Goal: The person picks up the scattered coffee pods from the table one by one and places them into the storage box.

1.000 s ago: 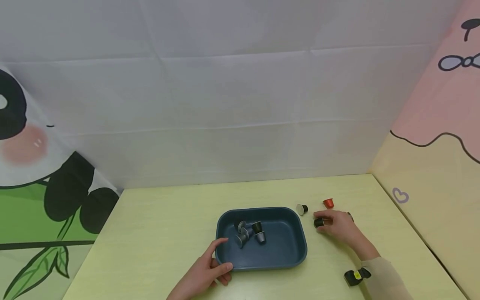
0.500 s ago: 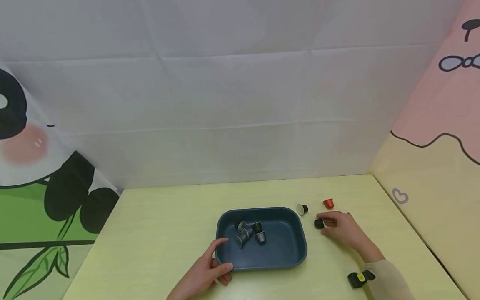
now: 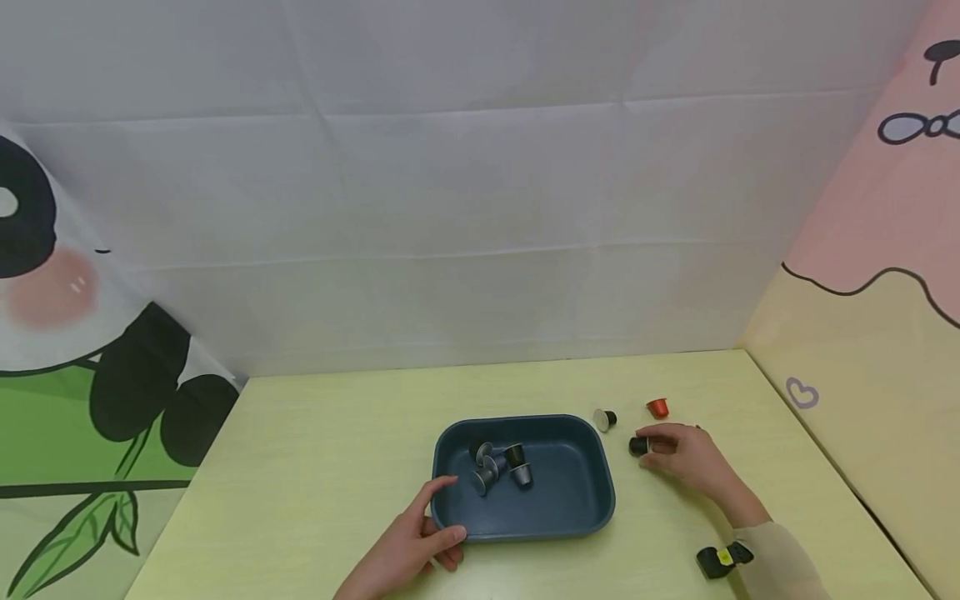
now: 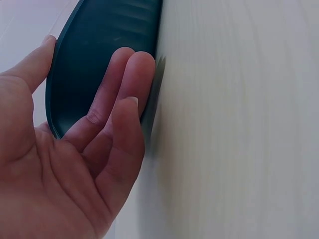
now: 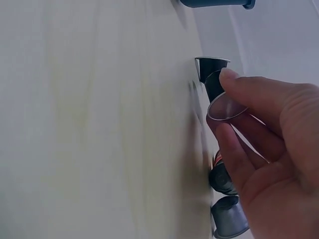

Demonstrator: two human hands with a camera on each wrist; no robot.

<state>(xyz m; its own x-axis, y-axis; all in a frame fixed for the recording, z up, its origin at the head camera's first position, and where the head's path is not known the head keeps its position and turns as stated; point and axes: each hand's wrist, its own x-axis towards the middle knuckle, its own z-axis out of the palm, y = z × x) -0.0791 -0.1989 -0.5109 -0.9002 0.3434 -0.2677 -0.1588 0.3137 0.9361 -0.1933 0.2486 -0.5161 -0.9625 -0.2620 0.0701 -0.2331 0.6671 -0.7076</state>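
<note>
My right hand (image 3: 690, 460) pinches a black coffee capsule (image 3: 638, 446) between thumb and fingers, low over the table right of the tray. In the right wrist view the round rim of the held capsule (image 5: 228, 108) faces the palm. My left hand (image 3: 408, 542) grips the near left corner of the dark blue tray (image 3: 566, 487), its index finger over the left side and its thumb at the front rim. In the left wrist view the other fingers lie against the wall of the tray (image 4: 75, 84). Several dark and grey capsules (image 3: 483, 479) lie in the tray's left half.
A capsule with a pale lid and black body (image 3: 604, 419) lies by the tray's back right corner. Behind my right hand is a red capsule (image 3: 657, 407). The right wrist view also shows a grey capsule (image 5: 229, 217) and a dark one (image 5: 222, 178) below the fingers.
My right hand has shifted slightly to the right over the second, and more of the black capsule shows past its fingertips. The left hand and the tray have stayed in place.
</note>
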